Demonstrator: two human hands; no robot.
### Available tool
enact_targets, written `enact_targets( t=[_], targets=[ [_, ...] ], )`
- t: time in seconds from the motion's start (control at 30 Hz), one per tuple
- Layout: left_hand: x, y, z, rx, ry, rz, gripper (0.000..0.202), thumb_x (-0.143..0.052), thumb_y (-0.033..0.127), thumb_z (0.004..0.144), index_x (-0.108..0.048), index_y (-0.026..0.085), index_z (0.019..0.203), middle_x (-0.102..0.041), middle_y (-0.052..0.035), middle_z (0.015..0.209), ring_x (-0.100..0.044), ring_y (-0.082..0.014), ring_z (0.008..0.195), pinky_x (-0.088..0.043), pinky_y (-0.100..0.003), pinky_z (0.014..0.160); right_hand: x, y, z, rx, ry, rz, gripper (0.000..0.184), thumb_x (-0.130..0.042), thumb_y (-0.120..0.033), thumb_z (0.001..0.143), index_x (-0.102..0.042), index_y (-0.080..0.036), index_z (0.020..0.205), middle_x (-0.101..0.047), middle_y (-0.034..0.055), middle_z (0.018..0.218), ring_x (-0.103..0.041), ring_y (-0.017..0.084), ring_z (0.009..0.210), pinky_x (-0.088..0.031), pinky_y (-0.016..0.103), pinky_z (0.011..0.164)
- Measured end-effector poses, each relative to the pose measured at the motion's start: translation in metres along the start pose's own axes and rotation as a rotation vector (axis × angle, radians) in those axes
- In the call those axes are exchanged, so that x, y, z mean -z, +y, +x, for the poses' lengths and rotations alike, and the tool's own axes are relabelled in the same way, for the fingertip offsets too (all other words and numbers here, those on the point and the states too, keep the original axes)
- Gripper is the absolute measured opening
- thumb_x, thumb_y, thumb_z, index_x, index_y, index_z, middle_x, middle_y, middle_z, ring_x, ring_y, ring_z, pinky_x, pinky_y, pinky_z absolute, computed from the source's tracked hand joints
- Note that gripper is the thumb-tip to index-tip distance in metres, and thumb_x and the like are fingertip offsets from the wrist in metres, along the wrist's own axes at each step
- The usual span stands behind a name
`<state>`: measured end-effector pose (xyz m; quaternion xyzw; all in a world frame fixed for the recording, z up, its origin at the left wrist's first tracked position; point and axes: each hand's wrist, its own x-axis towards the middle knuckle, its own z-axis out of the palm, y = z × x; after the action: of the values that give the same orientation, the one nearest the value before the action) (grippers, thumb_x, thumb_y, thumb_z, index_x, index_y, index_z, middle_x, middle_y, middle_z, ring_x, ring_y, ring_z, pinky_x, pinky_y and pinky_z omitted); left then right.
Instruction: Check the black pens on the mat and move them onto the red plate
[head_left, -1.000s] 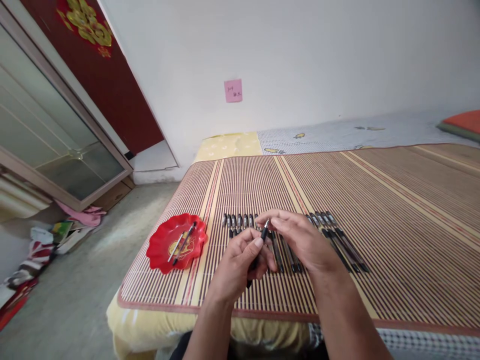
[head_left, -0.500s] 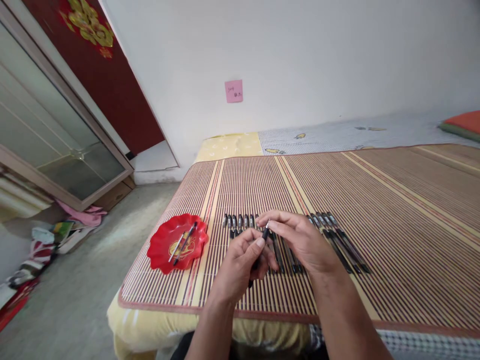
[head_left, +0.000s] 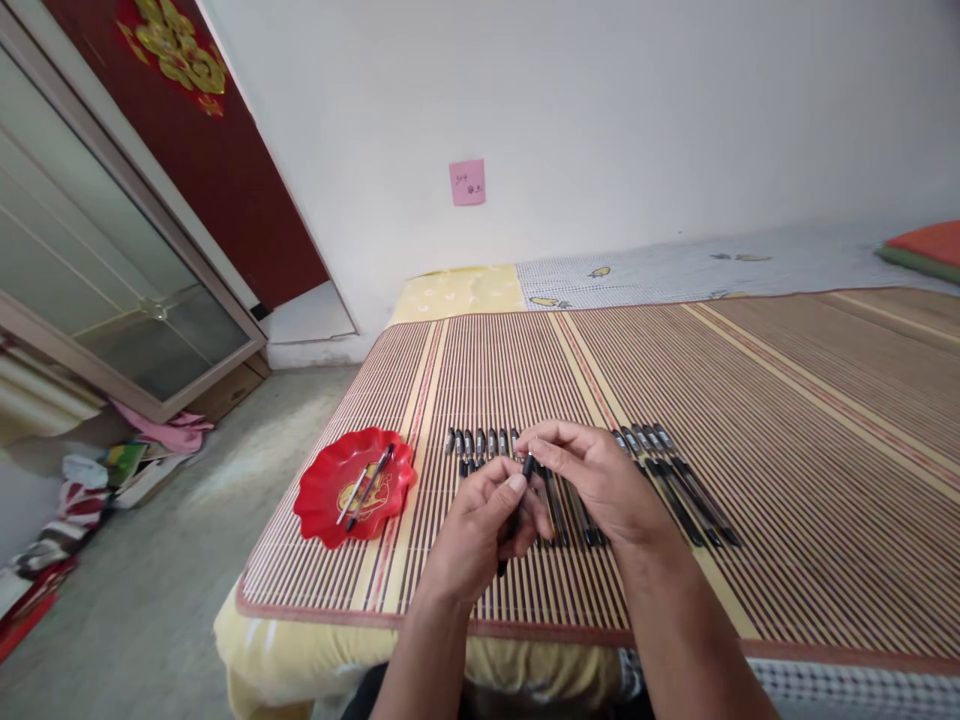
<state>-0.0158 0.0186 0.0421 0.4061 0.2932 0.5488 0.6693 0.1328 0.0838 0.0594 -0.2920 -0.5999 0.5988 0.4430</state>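
My left hand [head_left: 474, 520] is closed around a black pen [head_left: 528, 467], which points up and away from me with its lower end showing below the palm. At the pen's top end, the thumb and forefinger of my right hand [head_left: 611, 485] pinch a small pale tip, mostly hidden by the fingers. Under and beyond my hands lies a row of black pen caps [head_left: 481, 440]. Black pen barrels [head_left: 690, 500] lie below the caps, clearest on the right; my hands hide the middle ones.
A red scalloped plate [head_left: 319, 485] stands on the left of the striped bamboo mat [head_left: 750, 400], holding slim pen parts [head_left: 370, 487]. The mat covers a bed beside a white wall with a pink note [head_left: 467, 182]. An orange cushion [head_left: 926, 245] sits far right.
My right fingertips have moved slightly left and down, closer to the pen's end, and less of the silvery tip shows. My left hand has barely moved.
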Motion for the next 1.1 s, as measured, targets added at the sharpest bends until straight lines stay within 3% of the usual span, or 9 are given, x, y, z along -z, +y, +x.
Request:
enact_targets(
  t=[0.13,0.27,0.4,0.53,0.67,0.77,0.93,1.03,1.1],
  targets=[
    [-0.001,0.0,0.0,0.013,0.021,0.013,0.026,-0.064,0.04,0.096,-0.051,0.018,0.088,-0.069,-0.0015,0.064,-0.04,-0.0045,0.038,-0.02,-0.015,0.037,-0.002,-0.001,0.0,-0.043,0.015,0.061,0.024,-0.073,-0.045,0.088,-0.071,-0.022,0.082,-0.065,-0.0017,0.07,-0.06,0.013,0.062,-0.05,0.028,0.064],
    [-0.001,0.001,0.001,0.014,0.039,0.01,0.027,-0.065,0.042,0.095,-0.056,0.017,0.09,-0.068,-0.0013,0.063,-0.04,-0.0046,0.037,-0.021,-0.015,0.036,-0.001,0.002,0.0,-0.022,-0.032,0.044,0.027,-0.063,-0.047,0.096,-0.074,-0.023,0.097,-0.071,0.0021,0.085,-0.063,0.014,0.069,-0.052,0.029,0.067],
    [-0.001,0.0,0.001,0.022,0.053,0.01,0.03,-0.067,0.045,0.093,-0.057,0.016,0.091,-0.067,-0.001,0.062,-0.045,-0.0054,0.038,-0.023,-0.015,0.035,0.0,0.004,0.001,0.005,-0.034,-0.035,0.022,-0.065,-0.041,0.094,-0.076,-0.022,0.095,-0.072,0.0025,0.087,-0.065,0.015,0.075,-0.053,0.029,0.073],
    [0.001,-0.001,0.001,0.034,0.071,0.065,0.033,-0.07,0.047,0.09,-0.057,0.016,0.089,-0.069,-0.0023,0.066,-0.055,-0.0081,0.044,-0.036,-0.016,0.04,-0.002,0.004,0.002,-0.01,-0.021,-0.054,0.023,-0.066,-0.044,0.093,-0.075,-0.022,0.093,-0.072,0.0021,0.087,-0.065,0.015,0.076,-0.053,0.029,0.072],
    [0.019,0.011,-0.003,0.035,0.079,0.211,0.033,-0.072,0.046,0.088,-0.062,0.015,0.088,-0.071,-0.0039,0.067,-0.06,-0.0101,0.05,-0.046,-0.02,0.049,-0.004,0.012,0.003,-0.005,-0.015,-0.045,0.026,-0.066,-0.047,0.094,-0.075,-0.023,0.094,-0.073,0.0033,0.09,-0.068,0.017,0.083,-0.055,0.033,0.081],
    [0.045,0.032,-0.011,-0.084,0.275,0.277,0.028,-0.076,0.04,0.085,-0.065,0.014,0.087,-0.073,-0.0044,0.069,-0.062,-0.0104,0.053,-0.047,-0.02,0.053,-0.004,0.025,0.01,0.008,0.014,-0.077,0.029,-0.064,-0.048,0.095,-0.075,-0.023,0.102,-0.075,0.006,0.102,-0.07,0.019,0.096,-0.052,0.038,0.097],
    [0.087,0.062,-0.03,-0.328,0.667,0.152,0.033,-0.085,0.038,0.074,-0.07,0.012,0.087,-0.073,-0.0043,0.069,-0.058,-0.0086,0.053,-0.043,-0.018,0.049,-0.018,0.043,0.045,-0.003,0.023,-0.586,0.027,-0.059,-0.037,0.096,-0.074,-0.019,0.109,-0.076,0.0095,0.11,-0.07,0.023,0.104,-0.052,0.042,0.096],
    [0.098,0.067,-0.037,-0.378,0.729,0.063,0.032,-0.087,0.036,0.072,-0.072,0.012,0.086,-0.072,-0.0037,0.068,-0.057,-0.0076,0.051,-0.043,-0.017,0.049,-0.042,0.047,0.075,-0.022,-0.113,-1.042,0.033,-0.052,-0.03,0.101,-0.068,-0.02,0.127,-0.07,0.0107,0.131,-0.063,0.024,0.122,-0.048,0.041,0.101],
    [0.1,0.067,-0.038,-0.385,0.716,0.017,0.03,-0.087,0.034,0.072,-0.073,0.012,0.086,-0.072,-0.0036,0.068,-0.057,-0.0077,0.052,-0.046,-0.017,0.052,-0.059,0.051,0.094,-0.046,-0.203,-1.205,0.035,-0.059,-0.029,0.098,-0.067,-0.021,0.131,-0.068,0.0114,0.134,-0.058,0.028,0.128,-0.044,0.044,0.104]
  ],
)
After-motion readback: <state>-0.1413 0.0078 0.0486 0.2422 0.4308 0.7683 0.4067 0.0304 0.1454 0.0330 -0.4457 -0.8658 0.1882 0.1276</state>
